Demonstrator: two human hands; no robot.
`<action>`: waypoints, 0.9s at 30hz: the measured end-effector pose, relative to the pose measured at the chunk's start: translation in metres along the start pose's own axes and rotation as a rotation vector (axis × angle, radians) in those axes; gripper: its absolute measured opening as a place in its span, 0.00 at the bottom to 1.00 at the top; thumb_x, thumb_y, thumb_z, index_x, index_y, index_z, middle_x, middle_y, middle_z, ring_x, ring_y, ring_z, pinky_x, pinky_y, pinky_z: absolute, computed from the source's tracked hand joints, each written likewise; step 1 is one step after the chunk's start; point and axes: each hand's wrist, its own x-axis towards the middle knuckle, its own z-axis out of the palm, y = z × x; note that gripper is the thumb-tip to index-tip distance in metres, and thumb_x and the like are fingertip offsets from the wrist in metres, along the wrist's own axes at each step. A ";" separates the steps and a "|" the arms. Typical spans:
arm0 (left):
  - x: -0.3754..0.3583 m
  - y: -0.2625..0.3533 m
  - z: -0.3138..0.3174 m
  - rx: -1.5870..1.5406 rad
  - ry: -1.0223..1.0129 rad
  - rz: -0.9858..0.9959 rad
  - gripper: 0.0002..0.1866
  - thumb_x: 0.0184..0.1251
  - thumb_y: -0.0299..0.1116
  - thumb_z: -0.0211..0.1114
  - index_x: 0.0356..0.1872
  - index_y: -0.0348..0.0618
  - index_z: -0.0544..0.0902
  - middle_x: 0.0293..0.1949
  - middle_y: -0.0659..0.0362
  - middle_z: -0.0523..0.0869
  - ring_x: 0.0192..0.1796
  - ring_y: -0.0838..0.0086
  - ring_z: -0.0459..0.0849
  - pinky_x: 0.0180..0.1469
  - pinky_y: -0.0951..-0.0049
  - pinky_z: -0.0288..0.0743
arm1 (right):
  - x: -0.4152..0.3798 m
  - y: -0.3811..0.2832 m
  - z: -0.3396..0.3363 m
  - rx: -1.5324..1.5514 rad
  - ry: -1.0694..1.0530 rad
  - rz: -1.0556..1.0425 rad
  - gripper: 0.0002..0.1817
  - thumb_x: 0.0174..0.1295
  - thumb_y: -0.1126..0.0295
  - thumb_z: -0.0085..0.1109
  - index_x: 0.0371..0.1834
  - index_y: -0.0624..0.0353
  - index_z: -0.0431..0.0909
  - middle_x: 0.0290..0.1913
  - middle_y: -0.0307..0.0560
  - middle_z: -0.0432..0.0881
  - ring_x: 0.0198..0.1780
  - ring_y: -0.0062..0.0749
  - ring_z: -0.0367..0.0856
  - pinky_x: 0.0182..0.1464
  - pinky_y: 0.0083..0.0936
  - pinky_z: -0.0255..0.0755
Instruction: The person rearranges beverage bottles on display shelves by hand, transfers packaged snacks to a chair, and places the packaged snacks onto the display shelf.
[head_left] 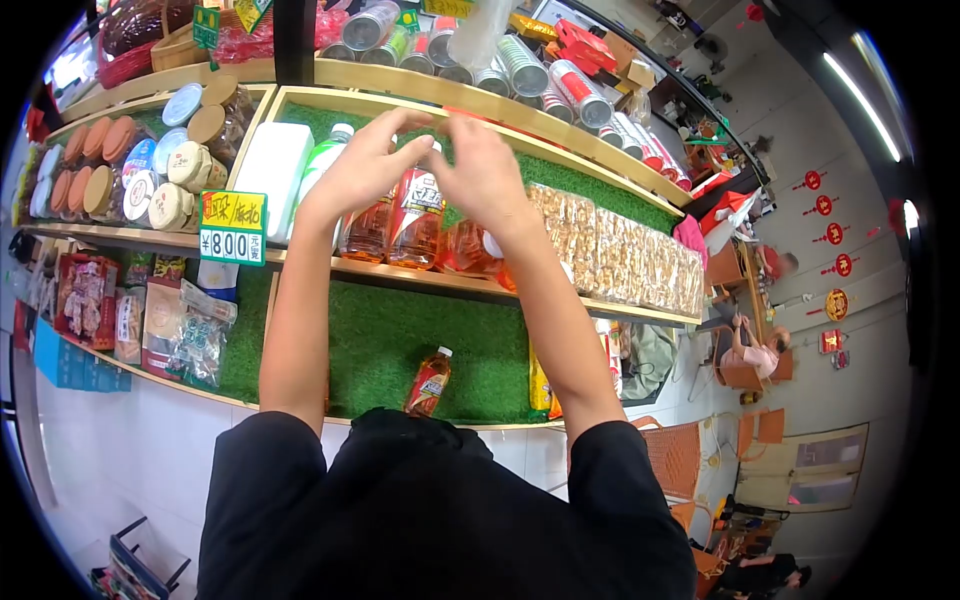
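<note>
My left hand point(375, 165) and my right hand point(482, 172) arch toward each other over the middle shelf. Their fingers are curved and apart from the thumbs, which come close together at the top of a red-labelled drink bottle point(416, 218). That bottle stands upright, its cap partly hidden by my thumbs. Beside it, below my left wrist, is another amber drink bottle point(366, 232). A bottle with a green label point(325, 160) stands left of my left hand. Under my right forearm, a reddish bottle point(465, 248) lies on its side.
Packs of nut-like snacks point(620, 245) line the shelf at right. Lidded jars point(190, 170) and a price sign point(233, 228) are at left. Cans point(520, 65) fill the shelf above. One small bottle point(430, 382) rests on the lower green mat point(400, 330). A seated person point(758, 355) is far right.
</note>
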 end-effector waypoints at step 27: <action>-0.043 -0.005 0.126 0.153 0.071 0.141 0.37 0.34 0.42 0.80 0.51 0.39 0.77 0.45 0.50 0.83 0.49 0.57 0.81 0.53 0.62 0.75 | -0.164 0.079 -0.022 0.398 0.722 0.023 0.11 0.53 0.82 0.52 0.40 0.67 0.77 0.36 0.53 0.82 0.41 0.39 0.83 0.46 0.31 0.77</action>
